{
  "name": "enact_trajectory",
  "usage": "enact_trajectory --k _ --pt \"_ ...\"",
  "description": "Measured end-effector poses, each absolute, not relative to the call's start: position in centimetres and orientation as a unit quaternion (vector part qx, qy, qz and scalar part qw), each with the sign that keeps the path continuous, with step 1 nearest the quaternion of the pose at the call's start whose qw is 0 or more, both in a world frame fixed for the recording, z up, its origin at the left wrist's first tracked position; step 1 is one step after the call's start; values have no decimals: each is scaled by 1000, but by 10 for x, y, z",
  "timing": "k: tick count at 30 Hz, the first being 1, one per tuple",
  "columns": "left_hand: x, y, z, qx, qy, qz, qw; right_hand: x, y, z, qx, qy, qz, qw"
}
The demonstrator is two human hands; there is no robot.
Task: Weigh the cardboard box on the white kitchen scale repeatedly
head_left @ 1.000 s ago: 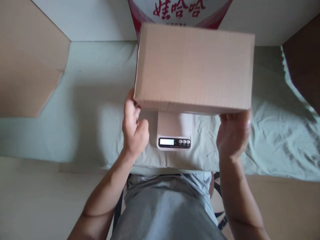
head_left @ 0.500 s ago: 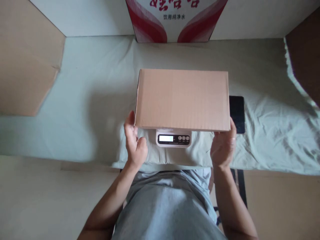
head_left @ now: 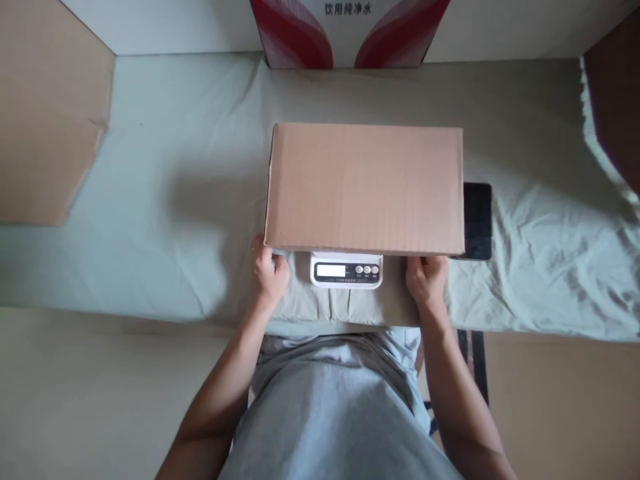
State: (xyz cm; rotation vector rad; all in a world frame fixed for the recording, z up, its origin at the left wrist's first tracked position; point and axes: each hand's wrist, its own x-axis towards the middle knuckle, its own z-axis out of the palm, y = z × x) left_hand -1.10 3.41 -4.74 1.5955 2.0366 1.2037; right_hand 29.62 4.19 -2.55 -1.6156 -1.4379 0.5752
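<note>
A plain brown cardboard box (head_left: pixel 365 190) lies flat over a white digital kitchen scale (head_left: pixel 347 280). Only the scale's front shows, with a pale display and round buttons; its platform is hidden under the box. My left hand (head_left: pixel 270 270) is curled closed by the box's near left corner, low against the cloth. Just below the front edge, towards the right, my right hand (head_left: pixel 429 277) is also closed, its fingertips partly hidden by the box. Neither hand visibly grips anything.
A black flat device like a phone (head_left: pixel 479 221) lies right of the box, partly covered by it. Green cloth (head_left: pixel 145 200) covers the table. A red and white carton (head_left: pixel 345 40) stands at the back; a large cardboard panel (head_left: pixel 50 113) is at the left.
Both hands have come off the box's near corners and curled in. My right hand has shifted left, below the front edge. The box stays over the scale; the view has tilted slightly.
</note>
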Motion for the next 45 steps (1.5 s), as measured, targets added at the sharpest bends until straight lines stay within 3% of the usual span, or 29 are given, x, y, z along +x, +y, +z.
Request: enact_trajectory --k 9,17,23,30,39,45 --pt "-7 38 -43 602 675 403 138 292 44 -23 -681 -571 192 417" --pt "-2 26 6 552 604 532 215 289 28 9 -596 -494 254 581" --pt "27 32 50 561 586 522 263 272 37 40 -570 -538 276 557" --pt "32 84 81 591 545 546 234 274 96 64 -466 -566 271 624" --pt "20 168 24 593 546 551 217 273 153 35 -487 -604 330 537" --pt "18 182 -10 578 541 559 247 274 162 13 -493 -588 363 528"
